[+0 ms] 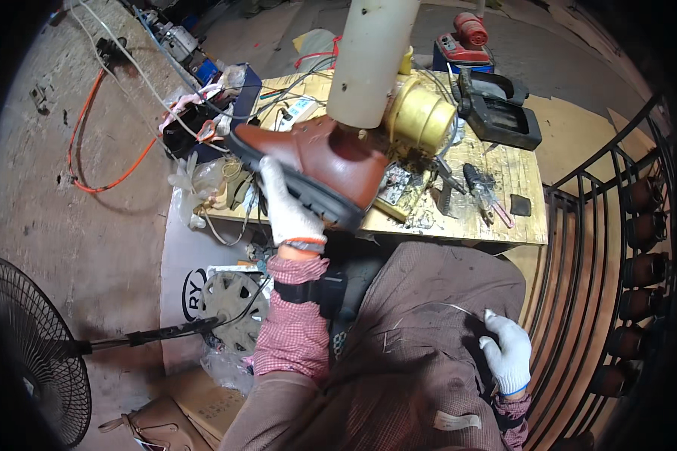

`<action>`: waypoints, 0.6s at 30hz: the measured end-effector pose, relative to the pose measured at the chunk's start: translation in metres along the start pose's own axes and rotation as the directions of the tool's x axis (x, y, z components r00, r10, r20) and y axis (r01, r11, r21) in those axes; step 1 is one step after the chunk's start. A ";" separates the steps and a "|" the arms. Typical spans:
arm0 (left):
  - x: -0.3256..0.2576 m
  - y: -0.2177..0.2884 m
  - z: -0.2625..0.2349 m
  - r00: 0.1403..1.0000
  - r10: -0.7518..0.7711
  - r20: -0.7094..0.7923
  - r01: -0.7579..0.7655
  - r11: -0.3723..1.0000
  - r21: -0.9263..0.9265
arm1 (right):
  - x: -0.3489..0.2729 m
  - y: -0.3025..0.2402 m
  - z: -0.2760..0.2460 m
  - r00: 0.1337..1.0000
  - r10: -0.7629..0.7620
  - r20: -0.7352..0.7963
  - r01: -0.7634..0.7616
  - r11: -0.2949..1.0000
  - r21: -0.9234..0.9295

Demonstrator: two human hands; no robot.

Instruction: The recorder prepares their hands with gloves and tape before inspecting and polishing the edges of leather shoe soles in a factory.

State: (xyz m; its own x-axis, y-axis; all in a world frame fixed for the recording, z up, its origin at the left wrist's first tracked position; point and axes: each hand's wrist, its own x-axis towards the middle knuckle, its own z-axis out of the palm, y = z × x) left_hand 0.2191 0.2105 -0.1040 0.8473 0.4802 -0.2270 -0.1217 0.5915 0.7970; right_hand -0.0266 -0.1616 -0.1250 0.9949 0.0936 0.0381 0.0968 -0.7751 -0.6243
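Note:
A brown leather shoe (313, 156) with a thick black sole is tilted on its side above the workbench, its toe pointing left. My left hand (283, 201), in a white knit glove, is closed on it along the sole. The shoe's opening sits just under the lower end of a pale, upright cylinder (370, 64); whether they touch I cannot tell. My right hand (507, 347), also gloved in white, rests low over the brown apron (429, 338) on my lap. Its thumb and finger are apart, with nothing visible between them.
Behind the shoe is a yellow ribbed cylinder (423, 114). The wooden bench (526, 218) carries hand tools, a power strip (299, 110) and a black case (498, 113). A black fan (34, 361) stands at left, a metal rack (579, 248) with several shoes at right.

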 end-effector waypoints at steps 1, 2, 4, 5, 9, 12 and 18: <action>-0.005 -0.001 -0.010 0.997 -0.067 0.027 0.068 0.997 -0.043 | -0.001 -0.001 -0.003 0.999 0.014 -0.043 -0.014 1.000 -0.003; -0.011 -0.005 -0.020 0.988 -0.009 0.154 0.022 0.996 -0.083 | 0.000 -0.003 -0.003 0.995 0.004 -0.104 -0.003 1.000 0.015; -0.030 -0.009 -0.042 0.978 -0.068 0.195 0.103 0.979 -0.177 | 0.009 -0.011 -0.004 0.998 -0.031 -0.059 0.036 0.996 0.084; -0.045 -0.013 -0.053 0.965 -0.110 0.236 0.168 0.956 -0.241 | 0.016 -0.016 -0.003 0.994 -0.064 -0.088 0.077 0.985 0.156; -0.119 -0.018 -0.074 0.971 -0.185 0.153 0.158 0.972 0.174 | 0.045 -0.048 -0.007 0.934 -0.355 0.024 0.338 0.906 0.256; -0.158 -0.033 -0.053 0.686 -0.487 0.540 0.690 0.672 -0.269 | 0.051 -0.070 -0.017 0.874 -0.466 0.137 0.390 0.842 0.374; -0.168 -0.075 0.002 0.356 -0.634 0.687 0.317 0.773 0.549 | -0.012 -0.092 -0.102 0.955 -0.284 0.091 0.289 0.956 -0.050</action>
State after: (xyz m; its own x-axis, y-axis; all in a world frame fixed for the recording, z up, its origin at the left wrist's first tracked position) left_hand 0.0872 0.0842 -0.1239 0.7341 -0.6485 -0.2015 0.4581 0.2538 0.8519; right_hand -0.0442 -0.1553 0.0119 0.9196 0.3660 0.1428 0.3815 -0.7450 -0.5472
